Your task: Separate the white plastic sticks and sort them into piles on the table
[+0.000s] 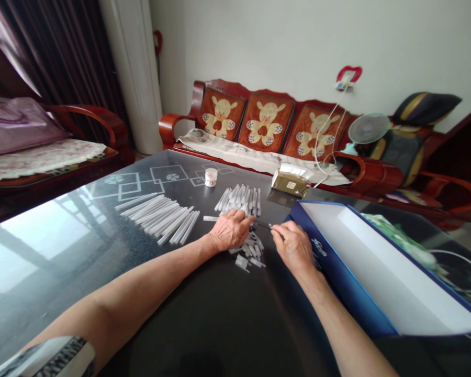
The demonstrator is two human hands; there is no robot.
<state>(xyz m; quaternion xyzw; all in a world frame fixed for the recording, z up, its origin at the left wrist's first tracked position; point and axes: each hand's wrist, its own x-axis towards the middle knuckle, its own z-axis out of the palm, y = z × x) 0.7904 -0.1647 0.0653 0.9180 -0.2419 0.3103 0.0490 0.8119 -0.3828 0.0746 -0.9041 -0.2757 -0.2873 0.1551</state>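
My left hand (231, 230) is closed on a white tube (210, 218), whose end sticks out to the left of the fingers. My right hand (292, 242) pinches a thin dark rod (264, 225) that reaches toward my left fingertips. Just beyond my left hand lies a pile of whitish capped tubes (241, 198). A heap of small clear and dark pieces (253, 250) sits between my hands, nearer to me. Long white tubes (160, 215) are spread side by side on the left of the dark glossy table (196, 309).
A small white jar (211, 177) and a gold tissue box (290, 181) stand toward the far side. On the right, a large open blue box (361, 262) lies close to my right forearm. Beyond the table are a wooden sofa (176, 125) and a small fan (367, 129).
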